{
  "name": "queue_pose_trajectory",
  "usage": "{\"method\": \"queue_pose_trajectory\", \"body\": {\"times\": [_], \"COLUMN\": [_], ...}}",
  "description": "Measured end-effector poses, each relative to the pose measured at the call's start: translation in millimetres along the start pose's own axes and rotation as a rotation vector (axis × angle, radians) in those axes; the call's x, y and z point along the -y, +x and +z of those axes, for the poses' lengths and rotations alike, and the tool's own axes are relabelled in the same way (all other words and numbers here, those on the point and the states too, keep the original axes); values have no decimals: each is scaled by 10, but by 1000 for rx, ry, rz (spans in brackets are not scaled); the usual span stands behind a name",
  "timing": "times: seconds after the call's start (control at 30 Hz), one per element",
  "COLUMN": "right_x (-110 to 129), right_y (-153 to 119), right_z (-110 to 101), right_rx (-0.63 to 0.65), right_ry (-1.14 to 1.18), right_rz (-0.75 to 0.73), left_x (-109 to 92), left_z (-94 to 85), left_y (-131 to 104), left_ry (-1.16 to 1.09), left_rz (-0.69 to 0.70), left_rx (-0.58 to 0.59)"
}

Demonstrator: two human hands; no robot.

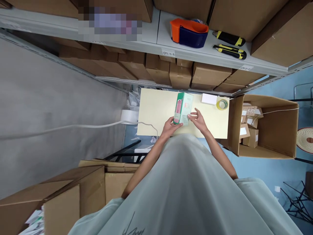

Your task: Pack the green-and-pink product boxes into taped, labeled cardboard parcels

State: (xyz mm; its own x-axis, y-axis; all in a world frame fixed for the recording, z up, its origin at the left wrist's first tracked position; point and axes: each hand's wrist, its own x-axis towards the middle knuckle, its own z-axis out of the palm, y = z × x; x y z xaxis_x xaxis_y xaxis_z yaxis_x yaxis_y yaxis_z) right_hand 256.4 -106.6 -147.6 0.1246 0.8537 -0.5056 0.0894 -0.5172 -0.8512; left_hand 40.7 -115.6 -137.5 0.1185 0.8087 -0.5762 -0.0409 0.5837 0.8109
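Left hand clamped on green box at near end; right hand, fingers apart, at right edge. Tabletop extends open leftward.

A pale-yellow table bears a white box (tape roll beside it).

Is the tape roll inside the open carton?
No, the tape roll lies on the pale yellow tabletop, beside the small white box.

Left hand curled, right hand looser (forearms bare).
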Motion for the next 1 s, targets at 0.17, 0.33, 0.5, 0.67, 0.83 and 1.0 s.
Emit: {"method": "queue_pose_trajectory", "body": {"times": [0.17,0.33,0.5,0.67,0.83,1.0], "right_x": [195,305,403,407,300,255], "right_y": [173,105,-61,-134,-140,-189], "right_z": [122,73,2,3,12,40], "right_rx": [-63,91,205,246,98,-29], "right_ry": [17,145,195,192,126,130], "right_rz": [-94,-98,-135,-170,-182,-130], "left_x": [90,20,-36,56,138,145], "left_z": [89,-35,-124,-81,-11,52], "left_y": [-120,-187,-248,-340,-366,-472], "left_ry": [129,-133,-231,-180,52,341], "left_rz": [131,-9,-146,-93,46,221], "left_rx": [-104,57,251,191,-38,-153]}}
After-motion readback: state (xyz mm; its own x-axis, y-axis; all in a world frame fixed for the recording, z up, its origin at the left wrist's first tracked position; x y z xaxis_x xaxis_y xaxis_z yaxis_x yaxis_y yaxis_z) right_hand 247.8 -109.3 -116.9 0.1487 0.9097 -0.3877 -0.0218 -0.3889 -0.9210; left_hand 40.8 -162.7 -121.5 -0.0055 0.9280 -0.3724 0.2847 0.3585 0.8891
